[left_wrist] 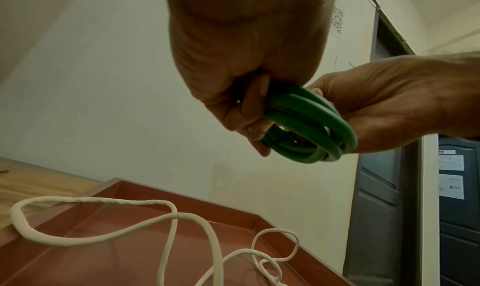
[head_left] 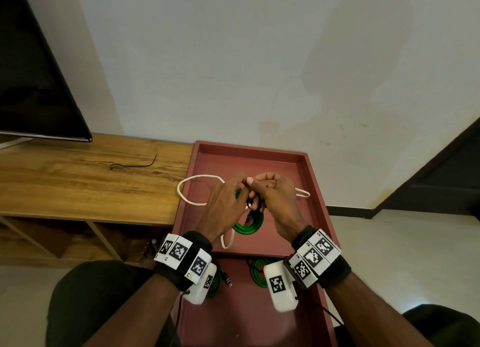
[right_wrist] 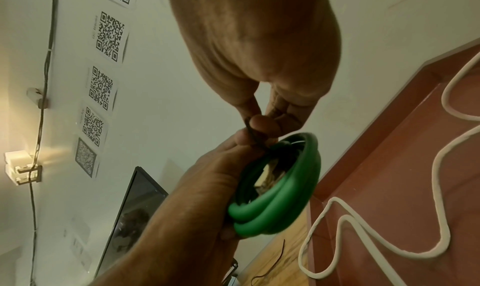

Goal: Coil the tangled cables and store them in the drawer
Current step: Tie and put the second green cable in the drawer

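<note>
A green cable [head_left: 246, 227] wound into a small coil [left_wrist: 311, 122] hangs in the air above the red tray [head_left: 246, 162]. My left hand [head_left: 226, 203] grips the coil [right_wrist: 275, 204] with curled fingers [left_wrist: 257, 110]. Close against it, my right hand [head_left: 275, 198] pinches a thin black tie [right_wrist: 250, 132] at the top of the coil between thumb and fingertips. A white cable [head_left: 197, 177] lies loose and uncoiled on the tray in wide loops [left_wrist: 91, 241], with one loop over the tray's left edge.
Below the tray an open red drawer [head_left: 246, 320] holds two green coils [head_left: 257, 271], partly hidden by my wrists. A wooden table [head_left: 78, 185] on the left carries another black tie [head_left: 132, 164] and a dark screen [head_left: 33, 86]. A wall stands behind.
</note>
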